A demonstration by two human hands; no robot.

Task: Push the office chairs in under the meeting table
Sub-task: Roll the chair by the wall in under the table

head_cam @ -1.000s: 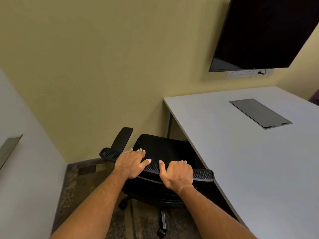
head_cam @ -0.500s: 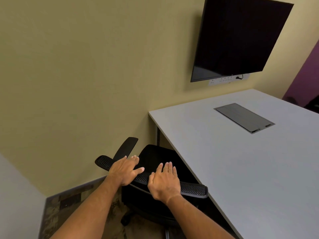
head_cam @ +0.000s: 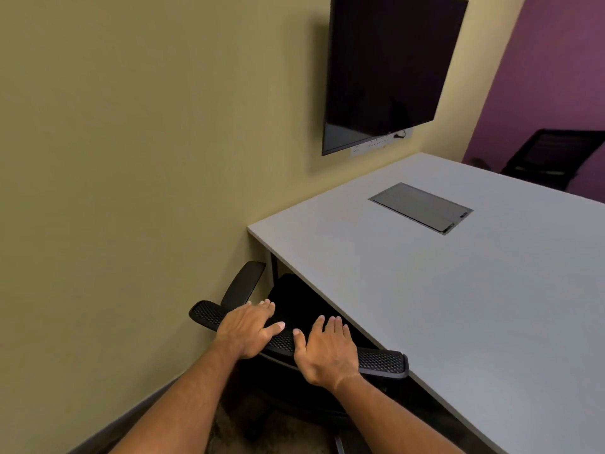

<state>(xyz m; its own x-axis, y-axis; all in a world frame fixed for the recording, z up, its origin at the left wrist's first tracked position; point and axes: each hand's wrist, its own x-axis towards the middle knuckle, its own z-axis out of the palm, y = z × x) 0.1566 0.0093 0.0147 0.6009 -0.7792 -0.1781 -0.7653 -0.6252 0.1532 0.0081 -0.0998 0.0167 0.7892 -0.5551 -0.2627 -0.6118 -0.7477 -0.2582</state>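
Note:
A black mesh-backed office chair (head_cam: 381, 360) stands at the near left corner of the grey meeting table (head_cam: 458, 290). Its seat is partly under the tabletop and its left armrest (head_cam: 244, 283) sticks out by the wall. My left hand (head_cam: 248, 330) rests flat on the top of the backrest, fingers apart. My right hand (head_cam: 327, 350) lies flat on the same top edge, a little to the right, fingers extended. Neither hand curls around the backrest.
A yellow wall runs close along the chair's left side. A dark screen (head_cam: 386, 70) hangs above the table's far end. A grey cable hatch (head_cam: 420, 208) is set in the tabletop. Another black chair (head_cam: 556, 162) stands at the far right by a purple wall.
The chair has rolled forward, its seat further under the table. My right hand went from gripping the backrest to lying flat. The view swung right, showing the purple wall and second chair.

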